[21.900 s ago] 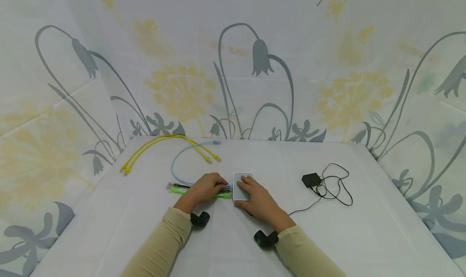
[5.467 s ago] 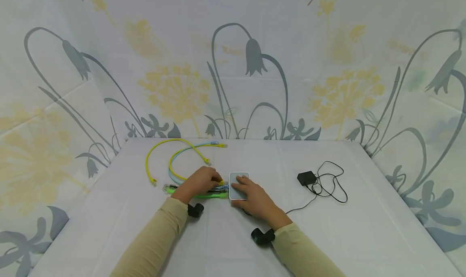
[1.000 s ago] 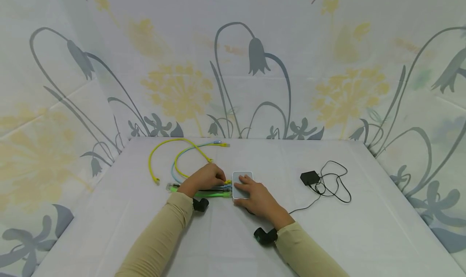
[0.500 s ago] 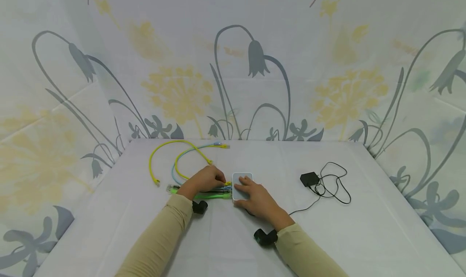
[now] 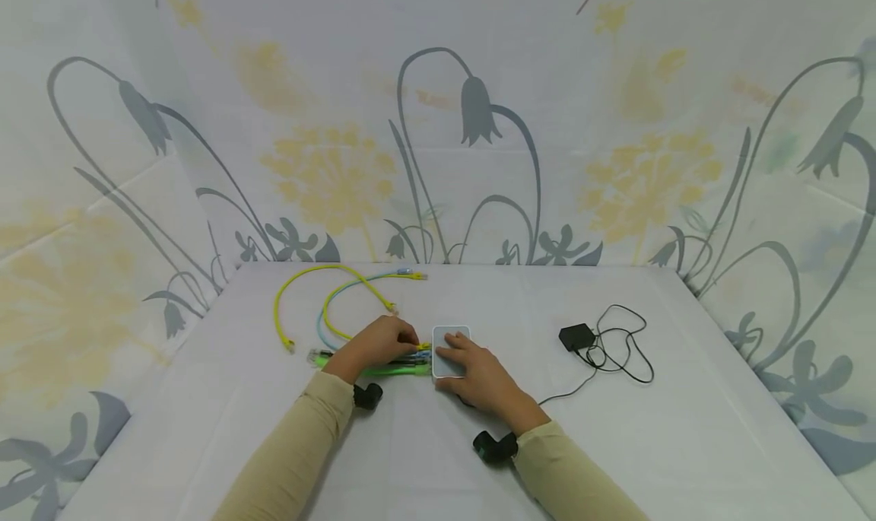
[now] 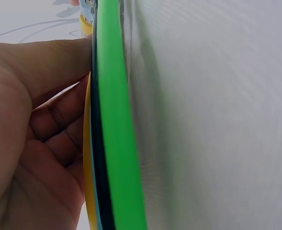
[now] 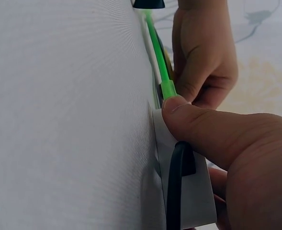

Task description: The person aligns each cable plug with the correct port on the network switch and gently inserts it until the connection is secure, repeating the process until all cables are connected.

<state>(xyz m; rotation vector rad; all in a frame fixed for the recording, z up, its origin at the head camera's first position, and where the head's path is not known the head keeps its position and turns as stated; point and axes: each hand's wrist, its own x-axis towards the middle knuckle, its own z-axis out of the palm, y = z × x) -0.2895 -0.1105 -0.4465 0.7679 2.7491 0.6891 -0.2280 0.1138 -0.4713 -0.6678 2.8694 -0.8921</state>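
My left hand (image 5: 383,340) pinches a yellow network cable (image 5: 424,346) close to its plug, right at the left side of a small white box with a grey top, a network switch (image 5: 448,367). My right hand (image 5: 482,373) grips this switch, fingers over the top and thumb along its near side. In the left wrist view, a green cable (image 6: 114,96), a black cable (image 6: 98,143) and the yellow one run side by side past the left fingers. The green plug (image 7: 168,89) meets the switch beside the right thumb. Left fingers hide part of the yellow cable.
A second yellow cable (image 5: 277,316) lies curved at the back left, near the light blue cable's loop (image 5: 318,327). To the right sits a black power adapter (image 5: 577,337) with a coiled thin cord. A black cord (image 7: 174,191) enters the switch's near side.
Since the oldest frame, one yellow cable has come from the back left to the switch, and the other has shifted right. Over the last second both hands stay almost still.
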